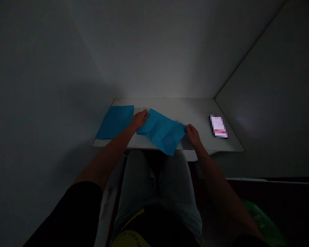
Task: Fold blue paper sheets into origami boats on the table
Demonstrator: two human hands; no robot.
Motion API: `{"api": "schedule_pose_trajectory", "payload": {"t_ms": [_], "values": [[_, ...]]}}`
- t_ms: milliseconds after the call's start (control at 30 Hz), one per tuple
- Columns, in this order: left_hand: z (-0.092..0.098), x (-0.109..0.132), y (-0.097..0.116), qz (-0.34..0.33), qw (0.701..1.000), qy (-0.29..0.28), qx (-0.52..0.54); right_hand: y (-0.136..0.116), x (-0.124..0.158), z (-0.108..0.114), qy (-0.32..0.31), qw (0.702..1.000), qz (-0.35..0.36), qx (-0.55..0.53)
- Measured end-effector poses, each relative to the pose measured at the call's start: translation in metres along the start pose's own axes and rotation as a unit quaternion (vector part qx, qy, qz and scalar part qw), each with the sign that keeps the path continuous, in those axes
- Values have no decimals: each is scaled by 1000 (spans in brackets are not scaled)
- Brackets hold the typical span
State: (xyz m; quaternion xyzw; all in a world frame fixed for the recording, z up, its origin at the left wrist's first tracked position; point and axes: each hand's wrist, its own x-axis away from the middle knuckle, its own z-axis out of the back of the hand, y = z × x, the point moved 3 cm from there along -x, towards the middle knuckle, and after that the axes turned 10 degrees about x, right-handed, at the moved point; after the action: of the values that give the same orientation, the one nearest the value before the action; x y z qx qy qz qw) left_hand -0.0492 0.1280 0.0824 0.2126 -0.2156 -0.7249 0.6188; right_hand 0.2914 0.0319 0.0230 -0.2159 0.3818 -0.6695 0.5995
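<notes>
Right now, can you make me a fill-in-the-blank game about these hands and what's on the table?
The left hand and the right hand both touch one creased ____ sheet.
A second sheet lies flat to the ____ of the left hand.
The blurred phone lies on the ____ side of the white table.

Missing words: blue, left, right.
</notes>
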Motion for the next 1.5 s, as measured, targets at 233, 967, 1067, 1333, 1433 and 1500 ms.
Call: {"api": "schedule_pose_trajectory", "payload": {"t_ms": [233, 967, 1067, 1333, 1433, 1500], "values": [[-20, -9, 42, -63, 993, 98, 1, 15, 8, 6, 42, 980, -34, 191], [-76, -2, -12, -36, 994, -44, -97, -16, -5, -56, -129, 894, 187, 386], [-68, -15, -20, 19, 995, -30, -95, -18, 5, -57, -117, 898, 171, 387], [-59, 23, -9, 115, 991, 47, -49, -20, 15, -60, -76, 907, 130, 393], [-66, 34, 1, 135, 991, 12, -10, -19, 14, -60, -70, 907, 129, 394], [-69, 37, 7, 142, 990, -1, 15, -18, 15, -60, -70, 908, 123, 395]]}}
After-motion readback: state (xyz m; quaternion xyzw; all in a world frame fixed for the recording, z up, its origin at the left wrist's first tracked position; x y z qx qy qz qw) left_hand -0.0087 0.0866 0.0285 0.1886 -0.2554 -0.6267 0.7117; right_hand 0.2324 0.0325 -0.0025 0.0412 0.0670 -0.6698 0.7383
